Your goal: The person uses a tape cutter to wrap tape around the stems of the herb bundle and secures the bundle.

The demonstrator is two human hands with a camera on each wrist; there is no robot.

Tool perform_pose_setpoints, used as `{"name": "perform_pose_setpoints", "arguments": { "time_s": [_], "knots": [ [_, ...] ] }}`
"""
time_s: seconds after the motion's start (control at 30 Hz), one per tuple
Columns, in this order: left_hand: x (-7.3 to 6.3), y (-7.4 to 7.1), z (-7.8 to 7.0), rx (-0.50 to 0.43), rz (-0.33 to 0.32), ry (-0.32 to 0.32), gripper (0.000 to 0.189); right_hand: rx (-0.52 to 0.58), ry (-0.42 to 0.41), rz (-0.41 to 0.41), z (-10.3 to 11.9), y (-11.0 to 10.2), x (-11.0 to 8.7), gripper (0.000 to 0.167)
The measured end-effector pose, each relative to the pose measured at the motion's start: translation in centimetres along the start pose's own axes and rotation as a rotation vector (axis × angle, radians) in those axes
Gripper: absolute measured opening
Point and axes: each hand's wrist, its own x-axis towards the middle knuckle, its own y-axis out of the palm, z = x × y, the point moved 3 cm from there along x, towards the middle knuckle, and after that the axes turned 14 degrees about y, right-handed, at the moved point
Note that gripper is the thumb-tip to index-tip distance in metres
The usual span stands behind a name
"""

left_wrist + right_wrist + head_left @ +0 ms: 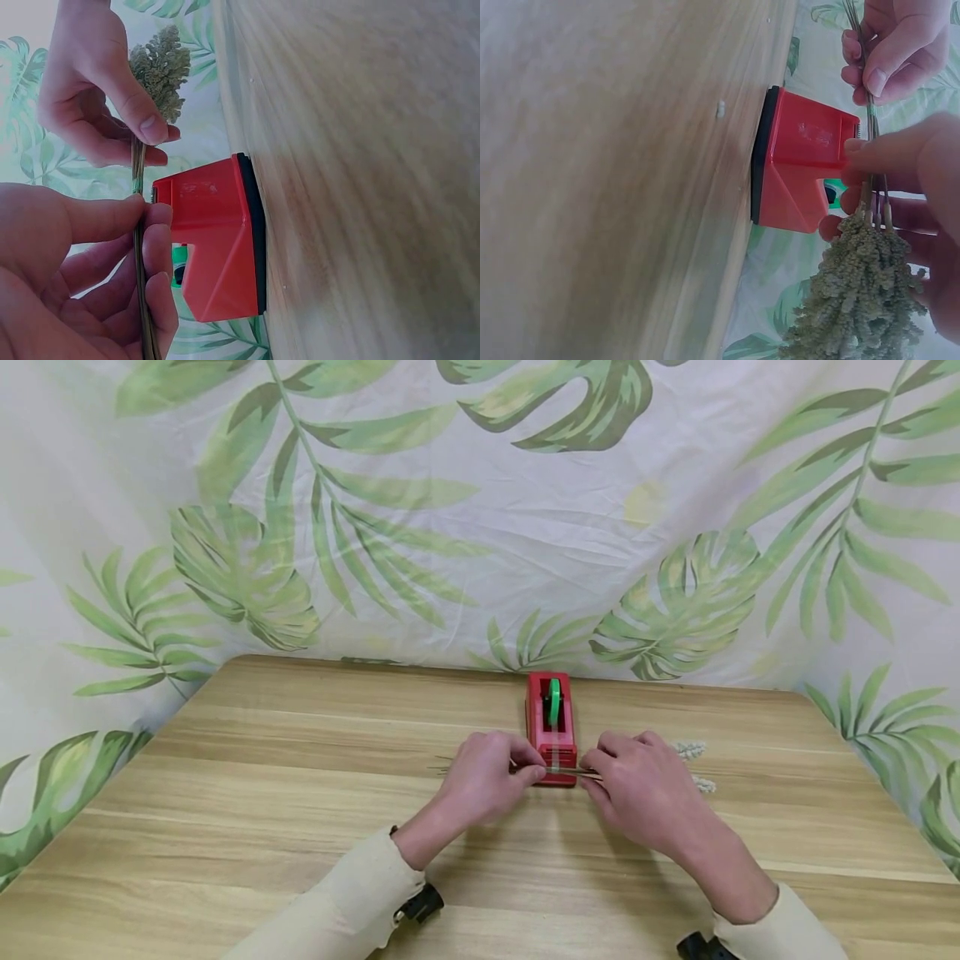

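Observation:
A bunch of dried flowers (859,292) with pale, grainy heads and thin brown stems (566,771) is held level across the front of a red tape dispenser (534,727). My left hand (491,772) pinches the stems between thumb and fingers on the left of the dispenser. On the right, my right hand (645,785) grips them just below the flower heads, which poke out behind it. Clear tape (555,750) runs from the green roll (555,697) forward to the stems. In the left wrist view, a greenish band (137,185) shows on the stems between the hands.
The dispenser stands on a wood-grain table (300,827), toward its back edge. Behind the table hangs a white cloth (540,552) printed with green leaves. A small pale crumb (720,109) lies on the tabletop. Black wrist cameras (422,903) sit at both sleeves.

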Motion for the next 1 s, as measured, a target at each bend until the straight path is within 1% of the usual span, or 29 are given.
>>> {"name": "perform_pose_setpoints", "arguments": {
  "time_s": [0.13,0.23,0.33,0.47,0.6,0.7,0.8,0.93,1.0],
  "knots": [
    [-0.03,-0.11,-0.05,0.005,-0.010,-0.008,0.006,0.001,-0.002,0.033,0.05,0.17,-0.01,0.007],
    [-0.03,-0.16,-0.04,0.008,-0.005,-0.016,0.006,-0.005,-0.014,0.015,0.05,0.26,0.04,0.005],
    [0.02,-0.15,-0.01,0.012,0.015,-0.016,0.007,-0.023,-0.019,-0.018,0.02,0.26,0.08,0.004],
    [0.10,-0.06,0.04,0.022,0.060,-0.003,0.014,-0.033,-0.015,-0.055,-0.05,0.17,0.08,0.005],
    [0.08,0.04,0.11,0.028,0.093,0.012,0.020,-0.033,-0.014,-0.070,-0.09,0.12,0.08,0.008],
    [0.03,0.09,0.15,0.029,0.088,0.016,0.019,-0.028,-0.011,-0.041,-0.13,0.20,0.10,0.007],
    [0.01,0.08,0.14,0.040,0.068,0.020,0.017,-0.015,0.001,0.011,-0.18,0.30,0.11,0.007],
    [0.07,0.11,0.19,0.055,0.047,0.017,0.013,-0.018,0.020,0.077,-0.21,0.34,0.06,0.012],
    [0.10,0.17,0.25,0.058,0.034,0.012,0.011,-0.028,0.024,0.088,-0.26,0.29,0.07,0.013]
  ]
}}
